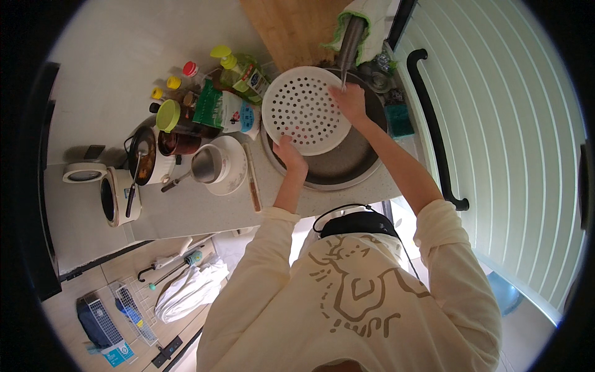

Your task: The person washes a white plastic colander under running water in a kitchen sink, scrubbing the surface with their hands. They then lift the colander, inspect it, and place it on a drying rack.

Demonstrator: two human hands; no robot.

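Note:
A round white strainer plate full of small holes is tilted over a round metal sink. My left hand grips its near left edge, with the thumb on the upper face. At its right edge is my right hand, fingers over the rim and partly on the holed face. Directly above that hand, a thin stream of water comes from the faucet. A green-edged white cloth hangs around the faucet. The underside of the plate is hidden.
Left of the sink stand a pump bottle of green dish soap, seasoning bags, a handled metal ladle on stacked dishes, and an electric pot. A green scouring pad lies right, beside a door handle.

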